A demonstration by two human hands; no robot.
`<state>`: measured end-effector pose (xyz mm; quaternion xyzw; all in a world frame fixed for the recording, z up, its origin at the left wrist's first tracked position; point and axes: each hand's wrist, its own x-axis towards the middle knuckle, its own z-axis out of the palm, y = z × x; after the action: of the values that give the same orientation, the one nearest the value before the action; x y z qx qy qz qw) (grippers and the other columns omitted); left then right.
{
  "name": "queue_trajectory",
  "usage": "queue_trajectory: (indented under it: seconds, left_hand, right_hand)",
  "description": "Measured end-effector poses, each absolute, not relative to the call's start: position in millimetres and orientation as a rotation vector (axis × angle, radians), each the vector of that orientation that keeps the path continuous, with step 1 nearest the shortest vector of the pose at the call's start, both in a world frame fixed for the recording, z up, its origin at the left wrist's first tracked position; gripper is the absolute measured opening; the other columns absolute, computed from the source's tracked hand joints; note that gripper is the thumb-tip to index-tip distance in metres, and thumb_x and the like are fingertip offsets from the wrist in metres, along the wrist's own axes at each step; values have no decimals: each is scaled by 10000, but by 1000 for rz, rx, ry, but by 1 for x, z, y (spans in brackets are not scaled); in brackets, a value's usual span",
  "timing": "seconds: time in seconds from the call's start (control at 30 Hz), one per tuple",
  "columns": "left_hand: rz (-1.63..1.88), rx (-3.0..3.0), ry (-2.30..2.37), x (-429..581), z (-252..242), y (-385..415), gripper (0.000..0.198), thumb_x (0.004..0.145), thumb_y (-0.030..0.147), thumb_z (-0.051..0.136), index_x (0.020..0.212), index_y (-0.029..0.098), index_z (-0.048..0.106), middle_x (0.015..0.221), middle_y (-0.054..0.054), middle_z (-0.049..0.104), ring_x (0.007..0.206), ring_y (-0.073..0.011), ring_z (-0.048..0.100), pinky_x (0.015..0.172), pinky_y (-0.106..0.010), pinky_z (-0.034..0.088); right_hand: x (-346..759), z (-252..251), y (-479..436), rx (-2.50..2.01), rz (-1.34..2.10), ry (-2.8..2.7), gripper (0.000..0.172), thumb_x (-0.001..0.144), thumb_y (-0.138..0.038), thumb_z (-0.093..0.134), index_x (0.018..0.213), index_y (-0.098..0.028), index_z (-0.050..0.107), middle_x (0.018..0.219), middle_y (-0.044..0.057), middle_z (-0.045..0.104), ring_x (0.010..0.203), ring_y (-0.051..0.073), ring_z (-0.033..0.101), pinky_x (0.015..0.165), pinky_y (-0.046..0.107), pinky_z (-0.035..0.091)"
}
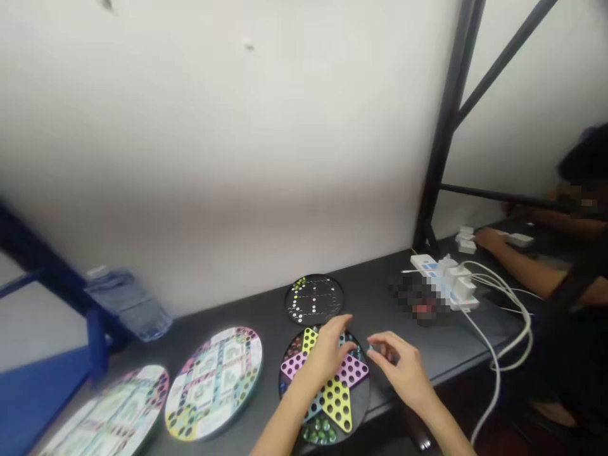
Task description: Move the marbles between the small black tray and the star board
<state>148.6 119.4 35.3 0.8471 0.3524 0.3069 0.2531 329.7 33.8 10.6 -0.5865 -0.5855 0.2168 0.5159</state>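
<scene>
- While the left hand (pixel 332 349) arches over the star board (pixel 359 404) in the lower middle of the frame, its thumb and forefinger gape, and from where I stand nothing shows between them; whether the other fingertips touch the board I cannot tell.
- Just right of the board, the right hand (pixel 401 367) makes a narrow pinch around what looks like a small bluish marble (pixel 371 347), mostly hidden by the fingertips.
- That marble, I'd judge, is light, hard and slick, apt to roll away; it is best taken from two opposite sides with the fingertips.
- The board looks stiff and easy to lift, but the green marbles (pixel 319 430) at its bottom edge and the brown marbles (pixel 295 345) at its upper left would likely shift if it tipped; take it by opposite sides of the rim.
- Being round, the marble points nowhere. The board is a disc too, flat on the table (pixel 270 329), with no long axis of its own; the star's yellow arms (pixel 339 408) run from upper left to lower right, and its pink arms (pixel 355 372) reach left and right.
- Higher in the frame, behind it, lies a round black board (pixel 327 307) near the wall (pixel 285 126).
</scene>
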Motion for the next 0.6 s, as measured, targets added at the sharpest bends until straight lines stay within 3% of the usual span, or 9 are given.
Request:
queue_trajectory:
  seconds: [0.07, 0.17, 0.33, 0.6]
  left_hand:
    - [849, 2366, 1026, 140, 39, 115, 554, 825, 151, 671, 1353, 237, 526, 1372, -80, 592, 1281, -257, 556, 1092, -476, 459]
    - [856, 2421, 1094, 115, 49, 99, 486, 895, 208, 624, 1365, 254, 510, 1379, -70, 587, 1287, -232, 552, 1094, -452, 463]
    - [818, 2611, 1230, 52, 49, 61, 278, 961, 261, 546, 1224, 246, 635, 1323, -69, 626, 1298, -232, 543, 1093, -457, 475]
    - [758, 2672, 1519, -7, 23, 24, 379, 975, 299, 513, 1349, 285, 569, 1426, -35, 565, 1312, -228, 540, 1066, -427, 488]
  right_hand:
    - [332, 9, 39, -1412, 534, -1360, 245, 823, -371, 652, 989, -202, 714, 859, 67, 702, 658, 182, 577, 636, 305, 479]
    - [327, 11, 50, -1408, 567, -1365, 260, 796, -342, 655, 1007, -200, 706, 902, 80, 718, 666, 184, 579, 639, 309, 484]
    - [314, 17, 66, -1374, 600, -1494, 232, 766, -278, 641, 980, -218, 708, 890, 59, 713, 693, 189, 583, 673, 314, 479]
    - [313, 6, 65, -1428, 575, -1512, 225, 775, -327, 649, 950, -202, 717, 793, 53, 681, 640, 182, 569, 633, 304, 471]
